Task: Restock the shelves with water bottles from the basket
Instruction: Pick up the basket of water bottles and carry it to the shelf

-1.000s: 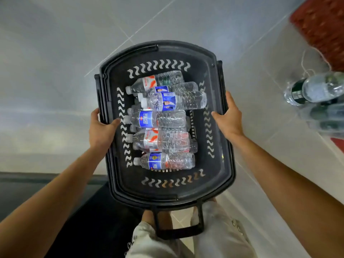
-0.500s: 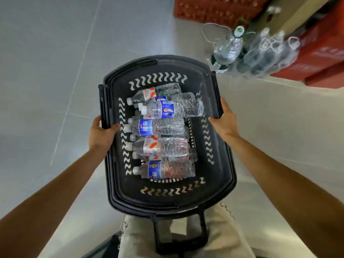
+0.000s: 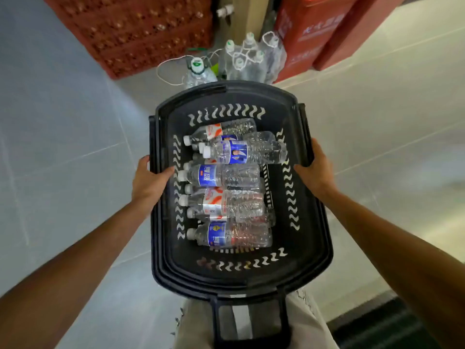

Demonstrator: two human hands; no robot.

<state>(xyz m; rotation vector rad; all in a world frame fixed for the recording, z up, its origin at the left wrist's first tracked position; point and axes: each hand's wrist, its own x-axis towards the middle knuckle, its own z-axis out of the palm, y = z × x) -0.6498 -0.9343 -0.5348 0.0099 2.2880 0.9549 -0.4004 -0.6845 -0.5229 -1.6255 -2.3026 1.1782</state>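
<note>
A black plastic basket (image 3: 312, 250) hangs in front of me above the tiled floor. My left hand (image 3: 148, 181) grips its left rim, thumb inside. My right hand (image 3: 315, 171) grips the right rim. Several clear water bottles (image 3: 226, 176) lie on their sides inside it, caps pointing left, with blue or red-and-white labels. The one nearest me has a blue label (image 3: 230, 234). The basket's folded handle (image 3: 249, 321) hangs at its near end over my legs. No shelf is visible.
Ahead on the floor stand large water jugs (image 3: 247, 62) bound with white cord, and a green-capped bottle (image 3: 197, 70). A red crate stack (image 3: 141, 31) is behind them on the left, red cartons (image 3: 317, 28) on the right. A dark mat (image 3: 382, 326) lies at lower right.
I have turned with the basket, both hands still on its rims. The jugs, crates and red cartons have swung from the upper right to straight ahead and closer.
</note>
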